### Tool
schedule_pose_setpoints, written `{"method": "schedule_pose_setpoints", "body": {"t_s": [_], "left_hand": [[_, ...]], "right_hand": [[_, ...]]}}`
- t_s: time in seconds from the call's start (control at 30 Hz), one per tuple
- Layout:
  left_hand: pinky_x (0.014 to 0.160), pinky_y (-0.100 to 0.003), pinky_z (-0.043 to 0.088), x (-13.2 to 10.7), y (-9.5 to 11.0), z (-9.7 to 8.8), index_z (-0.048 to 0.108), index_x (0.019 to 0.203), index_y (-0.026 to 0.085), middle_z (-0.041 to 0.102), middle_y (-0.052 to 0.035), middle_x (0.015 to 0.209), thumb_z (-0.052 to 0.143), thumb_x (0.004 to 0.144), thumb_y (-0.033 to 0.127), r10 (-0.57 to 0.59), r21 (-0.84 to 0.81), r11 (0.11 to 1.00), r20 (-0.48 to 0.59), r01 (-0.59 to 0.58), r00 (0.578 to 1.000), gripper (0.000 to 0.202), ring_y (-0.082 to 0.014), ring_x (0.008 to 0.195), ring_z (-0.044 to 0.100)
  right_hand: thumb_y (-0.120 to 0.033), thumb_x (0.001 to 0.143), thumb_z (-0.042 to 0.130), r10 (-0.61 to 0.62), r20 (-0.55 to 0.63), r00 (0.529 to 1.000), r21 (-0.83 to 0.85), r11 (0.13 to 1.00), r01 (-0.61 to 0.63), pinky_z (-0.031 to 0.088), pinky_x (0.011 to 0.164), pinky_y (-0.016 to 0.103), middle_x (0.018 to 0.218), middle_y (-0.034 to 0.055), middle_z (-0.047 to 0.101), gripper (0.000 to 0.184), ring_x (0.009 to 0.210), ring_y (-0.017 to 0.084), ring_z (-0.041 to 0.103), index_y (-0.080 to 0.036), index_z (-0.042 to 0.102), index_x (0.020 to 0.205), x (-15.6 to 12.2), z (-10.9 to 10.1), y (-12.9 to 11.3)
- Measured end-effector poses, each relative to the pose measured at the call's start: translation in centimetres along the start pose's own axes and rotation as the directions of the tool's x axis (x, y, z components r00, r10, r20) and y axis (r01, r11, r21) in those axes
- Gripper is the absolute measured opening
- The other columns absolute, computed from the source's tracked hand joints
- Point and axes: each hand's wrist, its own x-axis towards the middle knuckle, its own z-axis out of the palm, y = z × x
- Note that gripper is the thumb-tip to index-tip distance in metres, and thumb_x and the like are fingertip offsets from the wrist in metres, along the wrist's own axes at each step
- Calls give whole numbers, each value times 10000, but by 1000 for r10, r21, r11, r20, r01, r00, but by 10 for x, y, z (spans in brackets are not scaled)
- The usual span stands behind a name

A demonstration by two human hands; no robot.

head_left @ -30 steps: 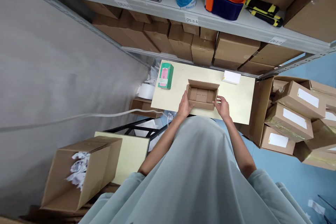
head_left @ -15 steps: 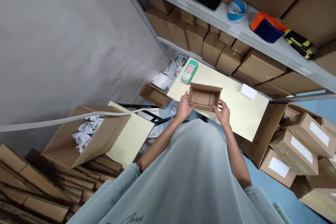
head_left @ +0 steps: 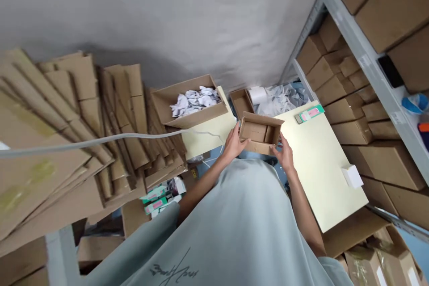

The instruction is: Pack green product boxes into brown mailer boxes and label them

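Note:
Between my two hands is a small open cardboard box (head_left: 256, 132), its top flap standing up and nothing visible inside. My left hand (head_left: 233, 143) grips its left end, thumb along the near side. The right end is held by my right hand (head_left: 283, 153), with the thumb at the near corner. Behind the box and to its right lies a pale yellow tabletop (head_left: 321, 161). On it rest a green and pink package (head_left: 309, 114) and a stack of white cards or a small white box (head_left: 352, 176).
A carton of crumpled paper (head_left: 195, 100) stands left, beside flattened cardboard (head_left: 117, 111). A pale cable (head_left: 100, 141) crosses the left side. Another carton (head_left: 241, 102) sits by a white roll (head_left: 258, 95) and loose paper (head_left: 283, 99). Shelves of boxes (head_left: 378, 161) line the right.
My view has turned left, so the flattened cardboard and paper carton show more fully. Both hands still hold the small box, which has turned along with my body.

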Motion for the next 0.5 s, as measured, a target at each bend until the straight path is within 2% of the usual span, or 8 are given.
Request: {"method": "schedule_pose_setpoints", "body": {"t_s": [0.13,0.27,0.37,0.5], "left_hand": [[1271,-568,519,-17,-48,-47,436,1710,204,643,-203,1561,864,880,281,-65,-13,998,-108,64,992,938,-394,1489,624],[1309,-583,471,-34,-90,-86,405,1729,200,614,-212,1574,896,839,252,-123,21,992,-131,127,984,1018,-417,1528,580],[1285,-614,482,-45,-114,-104,357,1747,196,599,-226,1559,926,799,233,-206,50,976,-125,214,970,1106,-452,1522,576],[1249,-650,498,-50,-134,-115,291,1766,172,604,-239,1520,946,781,208,-341,47,935,-152,352,928,1184,-498,1497,585]], "right_hand": [[-392,974,746,-102,187,977,-62,991,115,576,1239,569,1752,118,538,874,1540,352,613,-311,414,1778,20,56,-27],[-297,938,773,-154,334,930,-137,968,209,482,1327,556,1767,124,523,905,1624,346,529,-281,428,1774,42,108,-47],[-246,926,771,-180,423,888,-165,949,270,425,1366,541,1757,138,534,917,1638,339,514,-265,429,1776,57,142,-60],[-216,933,761,-166,512,843,-216,925,314,433,1357,546,1776,155,503,923,1643,334,509,-276,409,1784,73,178,-74]]}}
